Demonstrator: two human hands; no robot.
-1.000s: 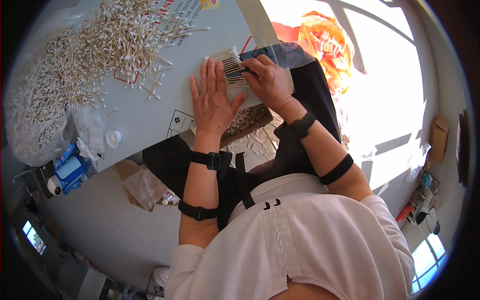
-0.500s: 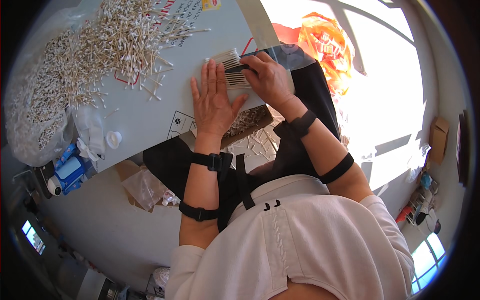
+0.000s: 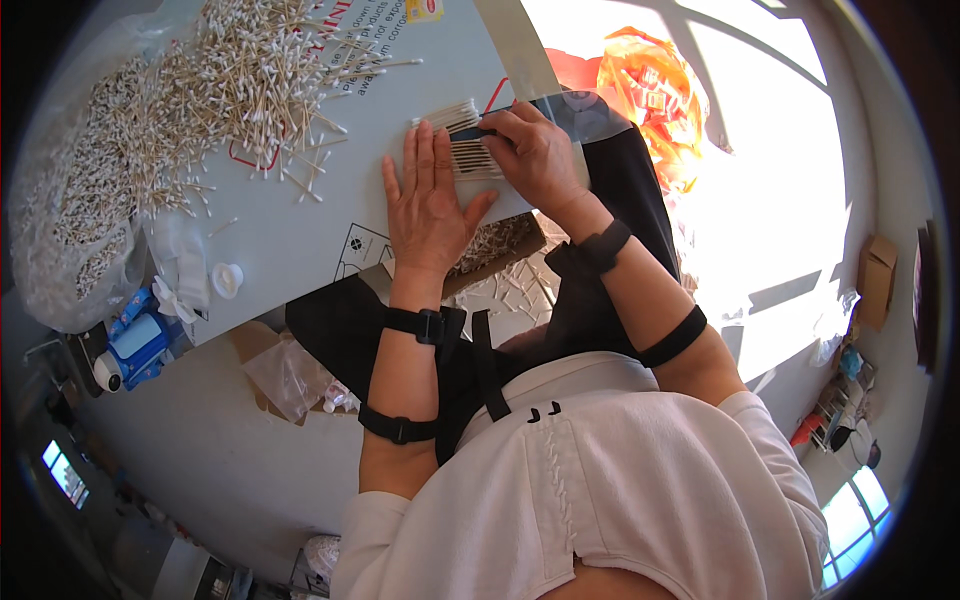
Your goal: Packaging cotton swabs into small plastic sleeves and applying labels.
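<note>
My left hand (image 3: 432,210) lies flat on the table, fingers stretched and thumb apart. Its fingertips reach the left ends of cotton swabs (image 3: 475,157) laid side by side in a row. A second group of swabs (image 3: 452,114) lies just beyond, with a dark strip showing between the two. My right hand (image 3: 540,155) bends over the right end of these swabs, thumb and fingers drawn together. Whatever sits between those fingers is hidden. A big loose heap of cotton swabs (image 3: 262,85) covers the far left of the table.
A clear plastic bag (image 3: 60,285) wraps the heap's left side. Near it are a white round cap (image 3: 228,279) and a blue-and-white object (image 3: 142,338). Below the table edge sits a cardboard box (image 3: 515,262) holding swabs. An orange bag (image 3: 640,65) stands at the right.
My right fingers have shifted very slightly at the swabs, and the dark strip between the two groups looks a little different. My left hand stays in place.
</note>
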